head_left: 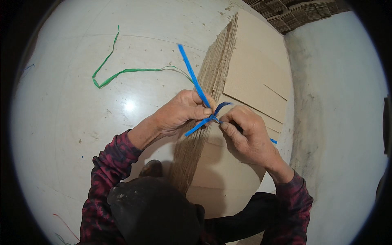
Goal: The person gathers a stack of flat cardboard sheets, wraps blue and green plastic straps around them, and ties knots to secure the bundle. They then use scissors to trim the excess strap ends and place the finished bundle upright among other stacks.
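A blue plastic strap [189, 65] runs between both my hands, crossing itself in a loop or knot at the middle. My left hand [188, 110] pinches it between thumb and forefinger, with one long end standing up and a shorter end pointing down. With bent fingers, my right hand [247, 132] grips the strap just right of the crossing; a blue tip sticks out beyond this hand's wrist side. Beneath both hands lies a stack of flat brown cardboard sheets [253, 61], its layered edges facing left. Whether the strap passes around the stack is hidden.
A green plastic strap [134, 70] lies loose on the pale floor [61, 122] to the left, reaching the stack. A grey wall [339, 102] rises close on the right. More cardboard stacks [300, 14] stand at the far right. My dark-clad knee [155, 210] is near the stack's lower left.
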`<state>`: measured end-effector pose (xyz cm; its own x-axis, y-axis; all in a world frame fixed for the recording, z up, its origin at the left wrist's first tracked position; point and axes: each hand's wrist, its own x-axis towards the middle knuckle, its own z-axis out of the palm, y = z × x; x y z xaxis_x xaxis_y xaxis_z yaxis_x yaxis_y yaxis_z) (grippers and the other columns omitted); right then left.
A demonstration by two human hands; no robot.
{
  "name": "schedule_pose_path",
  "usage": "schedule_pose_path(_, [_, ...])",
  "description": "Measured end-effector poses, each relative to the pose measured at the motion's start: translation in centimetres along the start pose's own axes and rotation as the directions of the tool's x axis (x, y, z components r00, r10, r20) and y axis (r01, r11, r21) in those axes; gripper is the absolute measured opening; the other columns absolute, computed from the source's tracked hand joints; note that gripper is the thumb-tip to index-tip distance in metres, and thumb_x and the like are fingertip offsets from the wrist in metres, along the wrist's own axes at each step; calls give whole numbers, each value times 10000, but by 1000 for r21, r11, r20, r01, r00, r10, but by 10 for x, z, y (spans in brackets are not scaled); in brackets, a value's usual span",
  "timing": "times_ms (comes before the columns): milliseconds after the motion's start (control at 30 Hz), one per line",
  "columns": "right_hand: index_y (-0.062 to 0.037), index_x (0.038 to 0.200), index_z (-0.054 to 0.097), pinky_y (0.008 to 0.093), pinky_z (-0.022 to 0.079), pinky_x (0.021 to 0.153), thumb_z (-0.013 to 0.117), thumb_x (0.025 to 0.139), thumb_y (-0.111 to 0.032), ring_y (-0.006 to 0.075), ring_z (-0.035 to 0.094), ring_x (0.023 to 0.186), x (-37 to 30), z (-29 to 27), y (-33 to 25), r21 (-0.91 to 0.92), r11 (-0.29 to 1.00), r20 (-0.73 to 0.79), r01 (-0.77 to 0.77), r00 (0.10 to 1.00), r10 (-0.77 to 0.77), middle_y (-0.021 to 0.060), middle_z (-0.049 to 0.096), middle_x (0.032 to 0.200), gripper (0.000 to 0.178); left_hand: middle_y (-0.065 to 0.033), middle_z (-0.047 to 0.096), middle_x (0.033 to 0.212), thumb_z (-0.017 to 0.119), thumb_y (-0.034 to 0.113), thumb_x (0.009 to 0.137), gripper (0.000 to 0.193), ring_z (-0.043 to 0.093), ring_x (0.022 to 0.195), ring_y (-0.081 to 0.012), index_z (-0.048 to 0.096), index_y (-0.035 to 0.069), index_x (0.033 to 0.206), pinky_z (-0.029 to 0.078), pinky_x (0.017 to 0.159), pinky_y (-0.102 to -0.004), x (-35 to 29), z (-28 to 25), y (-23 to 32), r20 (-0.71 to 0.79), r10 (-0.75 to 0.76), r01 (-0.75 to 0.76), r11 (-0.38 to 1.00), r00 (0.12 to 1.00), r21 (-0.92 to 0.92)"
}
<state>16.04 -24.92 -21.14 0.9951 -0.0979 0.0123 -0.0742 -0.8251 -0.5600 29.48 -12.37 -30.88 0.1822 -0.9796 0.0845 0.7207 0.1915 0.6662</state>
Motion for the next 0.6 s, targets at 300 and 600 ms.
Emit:
schedule_pose_path(300, [2,741,520,256,392,556,507,817,-78,109,470,595,12,-6,0,474,808,107,-350,934,342,24,504,631,111,-33,582,724,633,55,793,49,556,666,-127,598,21,796,438,611,-251,1,12,10,41,170,-157,757,985,634])
schedule_pose_path(600, [51,1042,503,209,364,511,461,886,-133,60,425,538,7,-14,-7,646,596,274,-476,874,400,-3,476,635,245,-50,496,644,631,-52,610,220,443,520,-214,505,63,749,352,513,-324,17,12,-15,576,628,-532,-288,523,796])
